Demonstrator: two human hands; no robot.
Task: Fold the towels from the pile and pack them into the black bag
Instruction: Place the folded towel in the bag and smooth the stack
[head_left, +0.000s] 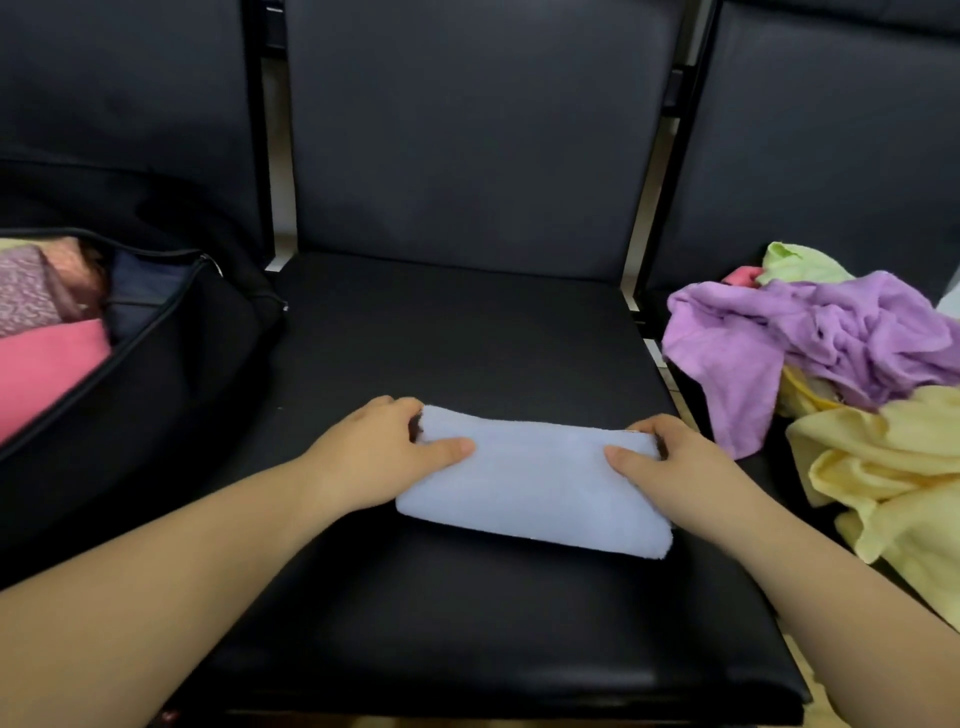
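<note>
A folded light-blue towel (540, 483) lies on the black chair seat (467, 338) in front of me. My left hand (379, 447) grips its left end, thumb on top and fingers curled under the edge. My right hand (670, 457) grips the right end the same way. The open black bag (171, 364) sits on the chair to the left, with folded pink and patterned towels (47, 358) inside. The pile of loose towels (852, 374), purple, yellow, green and pink, lies on the chair to the right.
Three black padded chairs stand side by side, with backrests behind. Narrow gaps with metal frame parts separate the seats. The middle seat's front edge (519, 696) is near the bottom of the view.
</note>
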